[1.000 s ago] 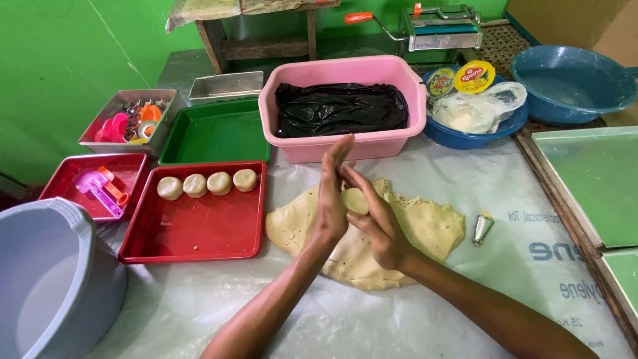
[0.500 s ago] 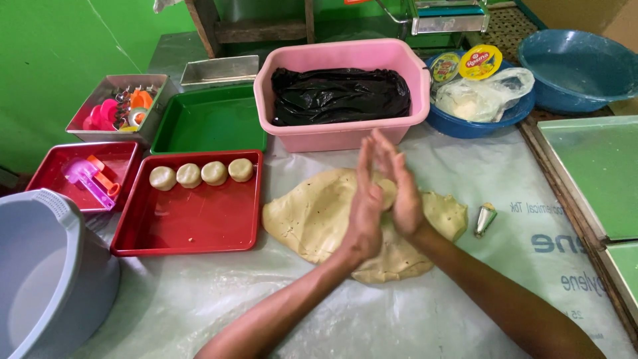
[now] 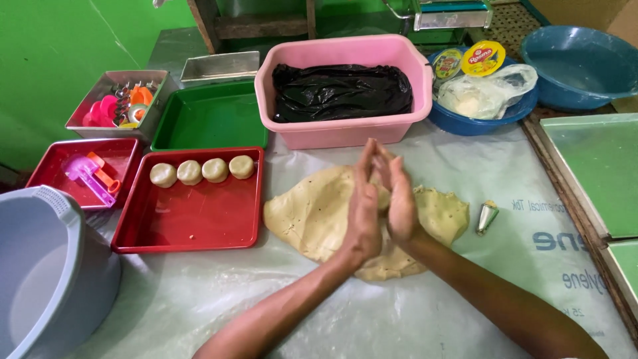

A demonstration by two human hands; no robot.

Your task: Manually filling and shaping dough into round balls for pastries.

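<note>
pale yellow dough (image 3: pixel 312 213); red tray (image 3: pixel 193 223) at nine o'clock of it; pink tub (image 3: pixel 332 129) with black plastic bag (image 3: pixel 339 93) at twelve; green tray (image 3: pixel 209 119) at eleven; blue bowl (image 3: pixel 578 66) at two.

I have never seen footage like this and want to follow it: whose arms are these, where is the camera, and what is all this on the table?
There is no machine here. A person wears the camera on the head, so it looks down at their own two bare arms reaching in from the bottom edge. The left hand and right hand are pressed palm to palm above a big flat slab of pale dough lying on a plastic sheet. Whatever sits between the palms is hidden. To the left, a red tray holds four small dough rounds in a row. Behind are a pink tub with a black plastic bag in it, an empty green tray and a metal box of coloured cutters. A small metal piping nozzle lies to the right of the dough.
</note>
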